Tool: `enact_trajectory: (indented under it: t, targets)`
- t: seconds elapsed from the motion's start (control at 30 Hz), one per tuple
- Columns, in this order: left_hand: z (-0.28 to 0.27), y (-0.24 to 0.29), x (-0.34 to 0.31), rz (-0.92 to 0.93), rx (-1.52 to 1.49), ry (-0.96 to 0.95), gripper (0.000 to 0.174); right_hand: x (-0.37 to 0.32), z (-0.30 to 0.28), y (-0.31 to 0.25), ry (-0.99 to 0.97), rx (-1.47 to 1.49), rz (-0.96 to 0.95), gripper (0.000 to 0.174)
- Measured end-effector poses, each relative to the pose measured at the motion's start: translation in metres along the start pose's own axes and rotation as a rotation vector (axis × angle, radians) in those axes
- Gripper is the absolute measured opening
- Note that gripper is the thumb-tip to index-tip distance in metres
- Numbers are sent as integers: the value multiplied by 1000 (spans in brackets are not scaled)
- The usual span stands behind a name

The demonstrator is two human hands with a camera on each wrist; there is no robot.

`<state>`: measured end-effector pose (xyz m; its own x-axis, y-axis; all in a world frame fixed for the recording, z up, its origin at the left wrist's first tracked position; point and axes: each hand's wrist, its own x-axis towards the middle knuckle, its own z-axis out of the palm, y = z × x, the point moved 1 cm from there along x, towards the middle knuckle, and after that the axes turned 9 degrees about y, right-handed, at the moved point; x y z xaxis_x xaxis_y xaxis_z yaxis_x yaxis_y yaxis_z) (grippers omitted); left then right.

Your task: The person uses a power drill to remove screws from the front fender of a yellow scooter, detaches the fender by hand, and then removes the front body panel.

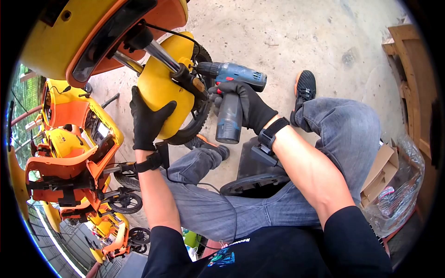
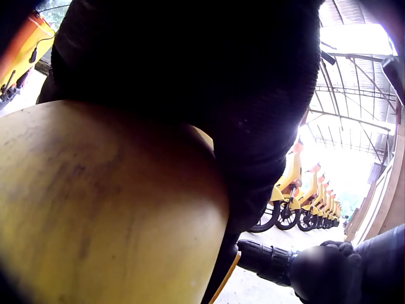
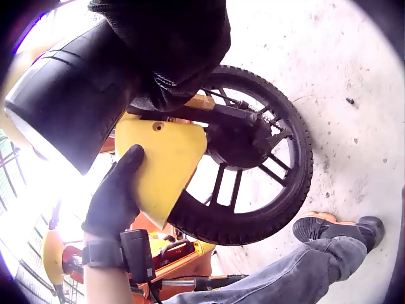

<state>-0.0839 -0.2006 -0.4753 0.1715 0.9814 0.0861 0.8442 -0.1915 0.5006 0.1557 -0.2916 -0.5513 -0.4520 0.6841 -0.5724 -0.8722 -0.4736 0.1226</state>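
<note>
My gloved left hand [image 1: 149, 118] grips the rear part of a yellow front mudguard [image 1: 162, 95], its thumb lying along one side and the fingers spread over the other. In the right wrist view, that thumb rests on the mudguard's side panel [image 3: 168, 158], below a small screw hole. My gloved right hand [image 1: 254, 105] holds a blue and black cordless drill [image 1: 241, 75] by its handle. The drill's chuck points left at the mudguard's side beside the fork leg [image 1: 162, 55]. Where its tip meets the work is hidden. Beneath the mudguard stands a black spoked wheel [image 3: 300, 158].
Orange and yellow bikes [image 1: 69, 153] crowd the left side. At the right are a wooden pallet [image 1: 408, 69], a cardboard box [image 1: 381, 171] and clear plastic wrap [image 1: 403, 194]. The person's legs flank a dark object [image 1: 252, 162] on the concrete floor [image 1: 273, 37].
</note>
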Motion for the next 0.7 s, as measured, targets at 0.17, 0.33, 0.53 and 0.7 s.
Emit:
enact_trajectory:
  t: [0.17,0.33,0.53,0.7]
  targets:
    - [0,5,1,-25,-35,2,103,3,-3,0,58,-77,-27,23]
    - [-2,2,4,-23,-57,-36,100,-2,-3,-3,70,-171,-69,19]
    - [-4,6,4,19,10,4,96,-3,-6,-6,82,-230,-87,18]
    - [-6,14,6,-89,-159,-91,98,0,-14,-8,96,-252,-96,17]
